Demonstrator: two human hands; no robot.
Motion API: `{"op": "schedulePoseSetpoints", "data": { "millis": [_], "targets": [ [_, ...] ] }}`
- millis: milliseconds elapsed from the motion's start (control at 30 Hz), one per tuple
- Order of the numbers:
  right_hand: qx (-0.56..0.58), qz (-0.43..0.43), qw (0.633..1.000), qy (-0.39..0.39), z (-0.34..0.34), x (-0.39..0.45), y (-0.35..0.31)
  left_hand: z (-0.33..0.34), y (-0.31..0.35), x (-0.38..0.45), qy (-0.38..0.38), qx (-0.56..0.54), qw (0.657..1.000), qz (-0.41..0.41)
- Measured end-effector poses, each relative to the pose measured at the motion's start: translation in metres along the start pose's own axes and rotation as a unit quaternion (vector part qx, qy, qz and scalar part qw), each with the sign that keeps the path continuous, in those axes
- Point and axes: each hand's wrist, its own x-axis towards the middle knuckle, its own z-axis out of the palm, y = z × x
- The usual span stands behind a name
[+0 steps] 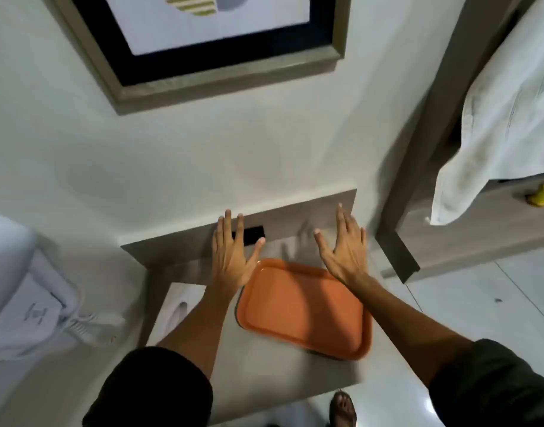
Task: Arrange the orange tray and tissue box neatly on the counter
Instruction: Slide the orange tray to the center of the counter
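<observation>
Starting at the far left of the frame, a white hair dryer [24,291] hangs on the wall. Next to it, in the lower left middle, the tissue box [178,309] lies flat on the counter [264,365], partly hidden under the left forearm. The left hand [230,257] floats above the counter with its fingers spread wide and holds nothing. A small black socket [252,235] shows behind its fingers.

The orange tray [301,306] lies in the middle of the frame, turned a bit crooked, so it does not line up with the counter edge. The right hand [344,248] is flat and wide too, empty, over the tray's far corner. Both hands look ready to come down on the tray's sides, maybe to turn it straight. The box sits just beside the tray.
</observation>
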Motion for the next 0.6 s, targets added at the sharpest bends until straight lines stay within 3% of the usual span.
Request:
{"op": "schedulePoseSetpoints", "data": {
  "millis": [100, 300, 467, 600],
  "targets": [
    [-0.009, 0.128, 0.99, -0.058, 0.021, -0.034, 0.046, 0.039, -0.007, -0.011, -0.078, 0.067, 0.994, -0.029],
    [0.077, 0.314, 0.946, -0.04, 0.048, -0.11, 0.114, 0.097, -0.03, -0.032, -0.257, 0.08, 0.953, -0.137],
    [0.105, 0.377, 0.92, 0.002, 0.057, -0.131, 0.132, 0.123, -0.053, -0.049, -0.226, 0.072, 0.942, -0.238],
    [0.089, 0.373, 0.923, -0.007, 0.062, -0.126, 0.139, 0.13, -0.064, -0.056, -0.182, 0.024, 0.94, -0.289]
  ]
}}
